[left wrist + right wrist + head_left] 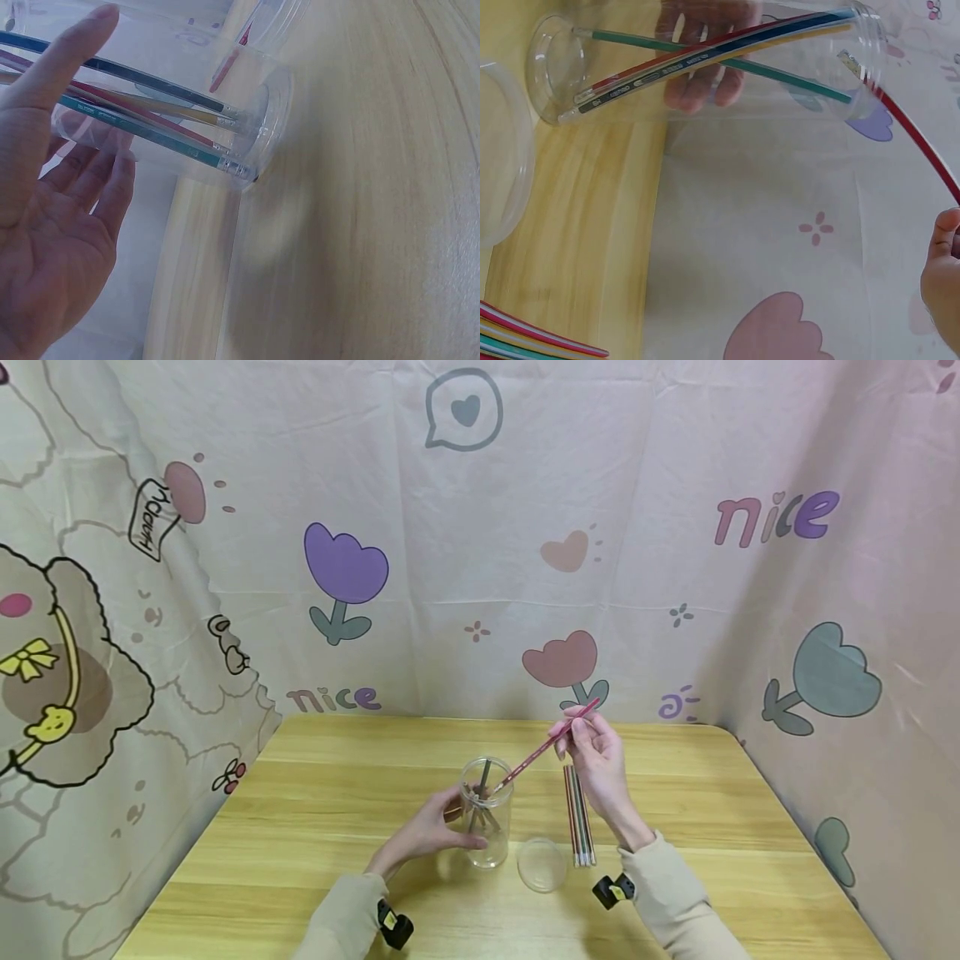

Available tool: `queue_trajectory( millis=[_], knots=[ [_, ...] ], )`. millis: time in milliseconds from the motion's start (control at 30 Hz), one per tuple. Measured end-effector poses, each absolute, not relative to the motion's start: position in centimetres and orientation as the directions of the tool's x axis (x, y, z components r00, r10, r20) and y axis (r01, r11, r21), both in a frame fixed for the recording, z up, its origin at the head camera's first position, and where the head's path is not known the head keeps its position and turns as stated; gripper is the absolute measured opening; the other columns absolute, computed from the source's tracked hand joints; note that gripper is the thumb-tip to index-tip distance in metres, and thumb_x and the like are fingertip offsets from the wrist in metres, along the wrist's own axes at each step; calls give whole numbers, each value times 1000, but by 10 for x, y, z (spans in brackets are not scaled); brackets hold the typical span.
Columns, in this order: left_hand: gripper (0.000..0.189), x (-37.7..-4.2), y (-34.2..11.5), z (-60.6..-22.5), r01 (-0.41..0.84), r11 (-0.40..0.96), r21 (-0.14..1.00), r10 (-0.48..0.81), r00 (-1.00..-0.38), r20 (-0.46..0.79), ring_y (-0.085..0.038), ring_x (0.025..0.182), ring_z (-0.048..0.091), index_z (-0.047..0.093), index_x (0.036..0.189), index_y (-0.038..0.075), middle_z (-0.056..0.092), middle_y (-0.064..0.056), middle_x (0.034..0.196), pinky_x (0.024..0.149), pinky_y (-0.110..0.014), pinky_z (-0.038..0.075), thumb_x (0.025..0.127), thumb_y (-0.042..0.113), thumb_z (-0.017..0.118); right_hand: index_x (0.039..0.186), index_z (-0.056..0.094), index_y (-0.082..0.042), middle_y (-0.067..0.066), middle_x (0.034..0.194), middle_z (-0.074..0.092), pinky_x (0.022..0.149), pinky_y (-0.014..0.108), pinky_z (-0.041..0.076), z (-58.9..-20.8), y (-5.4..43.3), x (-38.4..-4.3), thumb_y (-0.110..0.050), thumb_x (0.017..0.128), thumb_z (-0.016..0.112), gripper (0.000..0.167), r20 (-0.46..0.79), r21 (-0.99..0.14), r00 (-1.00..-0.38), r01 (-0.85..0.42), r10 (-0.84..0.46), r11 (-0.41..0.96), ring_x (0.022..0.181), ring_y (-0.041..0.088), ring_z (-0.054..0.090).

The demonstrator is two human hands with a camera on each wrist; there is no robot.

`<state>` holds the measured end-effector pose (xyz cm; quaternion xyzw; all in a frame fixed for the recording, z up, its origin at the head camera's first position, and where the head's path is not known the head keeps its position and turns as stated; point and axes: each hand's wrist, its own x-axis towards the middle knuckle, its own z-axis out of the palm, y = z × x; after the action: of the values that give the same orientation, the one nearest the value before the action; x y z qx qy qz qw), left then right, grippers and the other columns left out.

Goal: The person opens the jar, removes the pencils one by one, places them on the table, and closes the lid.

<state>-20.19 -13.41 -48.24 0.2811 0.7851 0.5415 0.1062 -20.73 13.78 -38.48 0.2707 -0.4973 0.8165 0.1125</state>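
1. Your right hand (602, 766) has thumb and fingers pinched on the red pencil (536, 754), up near its top end, so those are clamped.
2. From those fingers the red pencil slants down toward your left hand (429, 828), and its eraser end looks just inside the mouth of the clear jar (503, 827).
3. Your left fingers are clamped round the clear jar, thumb on the near side and the rest behind it.
4. Between that thumb and those fingers you've got four pencils (157, 136) leaning inside, eraser ends down.
5. Below your right fingers, a row of pencils (579, 818) lies side by side on the bench (675, 793).
6. The round lid (542, 865) lies flat right of your left fingers, between clear jar and row of pencils.
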Motion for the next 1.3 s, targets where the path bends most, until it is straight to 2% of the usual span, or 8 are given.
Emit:
queue_trajectory(
  millis=[233,567,867,1033,1133,1300],
  knots=[
    [75,-203,-134,-483,335,246,910,561,-815,148,-41,138,50,49,144,7,56,-16,146,119,-58,39,80,19,85,122,57,-4,1,95,70,69,13,53,-384,147,-206,5,104,41,26,546,-714,-835,-422,-66,-559,80,8,59],
    [76,-203,-134,-483,332,239,913,561,-814,149,-40,139,50,49,145,8,56,-15,147,119,-56,38,79,18,85,113,65,-1,6,95,76,67,16,54,-384,157,-205,5,103,45,24,511,-652,-860,-386,-1,-653,76,10,63],
    [77,-204,-134,-483,333,249,910,560,-816,145,-40,140,49,48,146,8,54,-14,149,120,-55,38,79,20,86,109,65,-3,6,95,78,64,17,55,-389,170,-205,-1,102,51,16,443,-669,-894,-376,61,-641,75,10,65],
    [78,-203,-134,-483,329,258,909,556,-819,138,-40,140,49,48,146,9,54,-13,149,119,-56,38,79,20,86,109,63,-6,7,93,78,61,18,54,-394,176,-205,-1,104,48,17,417,-678,-907,-355,61,-644,71,10,64],
    [78,-202,-134,-483,329,253,910,557,-819,142,-40,140,48,48,146,8,54,-14,149,119,-55,38,79,20,86,112,62,-10,6,89,77,59,18,53,-397,180,-206,-6,105,47,17,390,-696,-919,-334,55,-636,67,10,62],
    [77,-203,-134,-483,328,239,914,559,-816,147,-40,141,47,49,145,7,55,-14,148,120,-55,38,79,18,86,117,61,-18,0,84,71,57,17,48,-401,186,-206,-18,104,54,15,317,-759,-946,-297,69,-579,65,7,55]
  ],
)
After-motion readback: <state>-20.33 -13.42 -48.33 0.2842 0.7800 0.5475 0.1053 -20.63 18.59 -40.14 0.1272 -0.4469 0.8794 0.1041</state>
